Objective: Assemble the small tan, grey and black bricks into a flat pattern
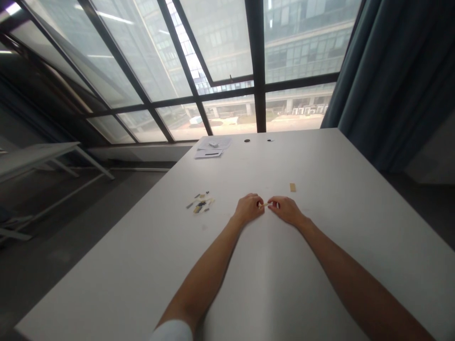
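Observation:
My left hand and my right hand face each other over the middle of the white table. Between their fingertips is a small, narrow, pale yellow piece. The fingers of each hand are closed in a pinch at its two ends. Its exact kind is too small to make out. Beyond my right hand a flat tan rectangular piece lies on the tabletop. Left of my left hand is a loose pile of small grey, dark and yellowish pieces.
White papers with a small object on top lie at the far left of the table. Two small dark round spots, one left of the other, are near the far edge. Windows stand behind, with a blue curtain at right.

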`<state>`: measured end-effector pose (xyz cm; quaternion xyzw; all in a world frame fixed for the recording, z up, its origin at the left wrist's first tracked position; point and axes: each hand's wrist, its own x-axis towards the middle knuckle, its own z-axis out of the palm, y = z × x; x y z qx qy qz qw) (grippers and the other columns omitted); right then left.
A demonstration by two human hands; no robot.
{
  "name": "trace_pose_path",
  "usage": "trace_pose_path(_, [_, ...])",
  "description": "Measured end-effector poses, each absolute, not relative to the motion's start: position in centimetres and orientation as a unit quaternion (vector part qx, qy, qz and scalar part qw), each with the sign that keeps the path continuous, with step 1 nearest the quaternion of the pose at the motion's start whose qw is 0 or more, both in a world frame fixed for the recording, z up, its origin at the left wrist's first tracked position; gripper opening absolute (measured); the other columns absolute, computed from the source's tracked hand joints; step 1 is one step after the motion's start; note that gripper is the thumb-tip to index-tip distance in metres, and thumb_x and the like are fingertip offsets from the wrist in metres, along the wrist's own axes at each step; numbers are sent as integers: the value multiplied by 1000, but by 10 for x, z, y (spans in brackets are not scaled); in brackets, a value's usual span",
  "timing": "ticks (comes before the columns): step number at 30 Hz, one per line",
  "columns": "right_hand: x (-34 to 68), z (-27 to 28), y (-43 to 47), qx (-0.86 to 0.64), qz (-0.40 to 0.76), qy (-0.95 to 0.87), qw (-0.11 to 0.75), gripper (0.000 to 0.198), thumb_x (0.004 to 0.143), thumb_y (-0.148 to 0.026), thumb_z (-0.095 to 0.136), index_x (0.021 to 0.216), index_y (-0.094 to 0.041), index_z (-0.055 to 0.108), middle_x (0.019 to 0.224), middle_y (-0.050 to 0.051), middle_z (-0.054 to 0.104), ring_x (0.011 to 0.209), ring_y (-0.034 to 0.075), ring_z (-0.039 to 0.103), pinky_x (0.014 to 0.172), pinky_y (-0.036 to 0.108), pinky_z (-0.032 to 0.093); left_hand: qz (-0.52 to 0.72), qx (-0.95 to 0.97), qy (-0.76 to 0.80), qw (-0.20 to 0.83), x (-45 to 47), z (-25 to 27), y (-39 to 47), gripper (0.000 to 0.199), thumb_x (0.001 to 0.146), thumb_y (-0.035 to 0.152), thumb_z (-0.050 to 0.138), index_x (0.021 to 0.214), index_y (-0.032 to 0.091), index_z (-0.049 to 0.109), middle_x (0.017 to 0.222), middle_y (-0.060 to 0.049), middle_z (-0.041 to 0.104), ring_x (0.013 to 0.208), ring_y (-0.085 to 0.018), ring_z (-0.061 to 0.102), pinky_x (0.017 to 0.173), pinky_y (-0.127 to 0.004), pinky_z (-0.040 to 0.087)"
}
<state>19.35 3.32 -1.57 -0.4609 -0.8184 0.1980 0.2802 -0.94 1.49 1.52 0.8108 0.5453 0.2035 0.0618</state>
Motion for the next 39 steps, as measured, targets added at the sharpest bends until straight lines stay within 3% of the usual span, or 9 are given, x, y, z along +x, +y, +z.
trace_pose_path(23, [196, -13, 33, -418, 220, -816, 334, 16, 90, -29, 64, 91, -22, 78, 81, 2, 71, 67, 13, 56, 65, 24, 40, 284, 812, 505, 72, -9, 8, 10, 6, 79, 21, 66, 82, 22, 71, 77, -1, 62, 83, -17, 57, 76, -27, 46])
trace_pose_path(31, [195, -14, 36, -408, 231, -797, 380, 18, 90, -30, 63, 86, -19, 77, 76, 3, 68, 64, 13, 53, 63, 25, 41, 356, 777, 505, 120, -16, 3, 17, 27, 79, 26, 72, 106, 22, 73, 83, -1, 59, 86, -17, 57, 81, -28, 46])
trace_pose_path(39, [195, -18, 38, -410, 228, -782, 410, 20, 91, -31, 62, 94, -20, 78, 78, 2, 68, 62, 12, 52, 62, 24, 41, 389, 754, 508, 149, -18, 0, 22, 14, 80, 26, 71, 92, 20, 76, 74, 1, 55, 72, -13, 52, 70, -25, 41])
